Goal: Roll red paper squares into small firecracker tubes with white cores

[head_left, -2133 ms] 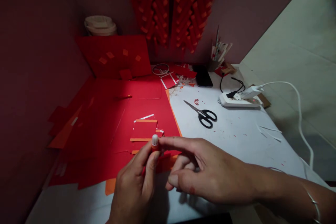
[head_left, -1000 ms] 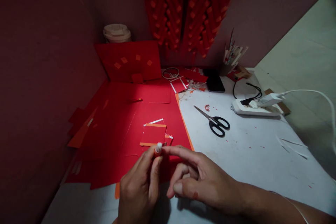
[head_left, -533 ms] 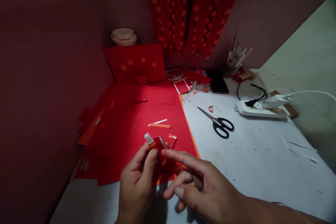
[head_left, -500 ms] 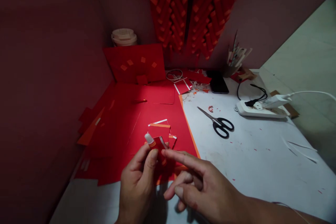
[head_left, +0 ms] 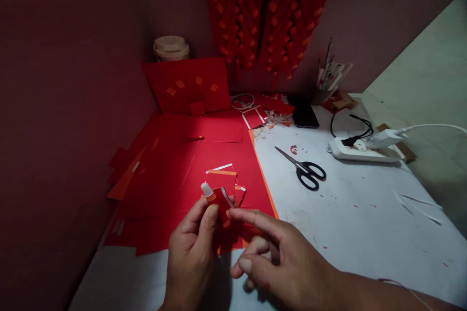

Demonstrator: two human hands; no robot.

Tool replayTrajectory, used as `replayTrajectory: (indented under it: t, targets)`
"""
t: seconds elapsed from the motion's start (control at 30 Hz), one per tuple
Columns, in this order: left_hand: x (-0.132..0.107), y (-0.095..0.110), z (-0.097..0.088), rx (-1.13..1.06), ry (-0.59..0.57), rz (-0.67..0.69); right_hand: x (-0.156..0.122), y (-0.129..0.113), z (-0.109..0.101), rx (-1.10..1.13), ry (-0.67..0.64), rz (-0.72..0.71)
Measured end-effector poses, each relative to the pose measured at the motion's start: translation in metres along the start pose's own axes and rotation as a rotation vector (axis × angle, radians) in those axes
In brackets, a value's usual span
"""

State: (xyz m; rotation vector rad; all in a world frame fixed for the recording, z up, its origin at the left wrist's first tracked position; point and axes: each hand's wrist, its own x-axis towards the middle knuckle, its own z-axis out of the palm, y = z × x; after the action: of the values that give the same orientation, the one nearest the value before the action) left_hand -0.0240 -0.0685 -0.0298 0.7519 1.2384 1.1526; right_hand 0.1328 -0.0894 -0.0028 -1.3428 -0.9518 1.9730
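Between the thumb and fingers of my left hand [head_left: 193, 243] is a small red paper piece [head_left: 221, 201] with a white strip along its right edge. A white-capped marker [head_left: 206, 190] sticks out beside the thumb at the paper's upper left corner, with most of its body hidden. My right hand [head_left: 280, 252] has its index finger stretched out, the tip at the paper's right edge. Its other fingers are loosely bent and apart, holding nothing. Just beyond the hands, small cut paper pieces [head_left: 223, 180] with white and orange edges lie on large red sheets [head_left: 168, 165].
Black-handled scissors [head_left: 304, 170] lie right of the sheets. A white power strip [head_left: 365, 150] with plugged cords is farther right. At the back are a phone [head_left: 304, 112], a pen holder [head_left: 324, 92], a white bucket [head_left: 171, 48] and a leaning red board [head_left: 186, 85].
Both hands stay almost in place around the red paper. The right hand has shifted very slightly, and the view has tilted a little.
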Motion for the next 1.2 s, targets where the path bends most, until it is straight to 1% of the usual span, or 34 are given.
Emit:
replayTrajectory:
  t: [0.1, 0.2, 0.3, 0.4, 0.53, 0.63, 0.83, 0.97, 1.1, 1.2]
  targets:
    - [-0.001, 0.004, 0.005, -0.05, 0.031, -0.013, 0.0, 0.002, 0.0, -0.035, 0.003, -0.017]
    - [0.0, 0.008, 0.008, -0.074, 0.051, -0.011, 0.0, 0.005, 0.0, 0.017, 0.009, -0.007]
    - [0.002, 0.008, 0.006, -0.072, 0.048, -0.008, 0.001, 0.005, -0.001, 0.072, -0.018, 0.012]
    - [0.005, 0.006, 0.002, -0.086, 0.027, -0.015, 0.002, 0.004, -0.002, 0.079, -0.041, 0.015]
    - [0.007, 0.006, 0.0, -0.132, 0.032, -0.008, 0.002, 0.006, -0.002, 0.093, -0.018, -0.039]
    - [0.006, 0.008, 0.002, -0.127, 0.048, 0.005, 0.002, 0.009, 0.0, 0.108, 0.012, -0.067]
    - [0.005, 0.011, 0.003, -0.098, 0.084, -0.003, 0.003, 0.015, 0.004, 0.078, 0.022, -0.133]
    - [0.005, 0.008, -0.001, -0.082, 0.062, 0.011, 0.002, 0.014, 0.006, 0.044, 0.032, -0.164]
    - [0.003, 0.008, -0.002, -0.091, 0.053, -0.013, 0.001, 0.008, 0.006, 0.141, 0.022, -0.075]
    - [0.002, 0.008, -0.001, -0.093, 0.043, -0.028, 0.001, 0.004, 0.002, 0.167, 0.018, -0.017]
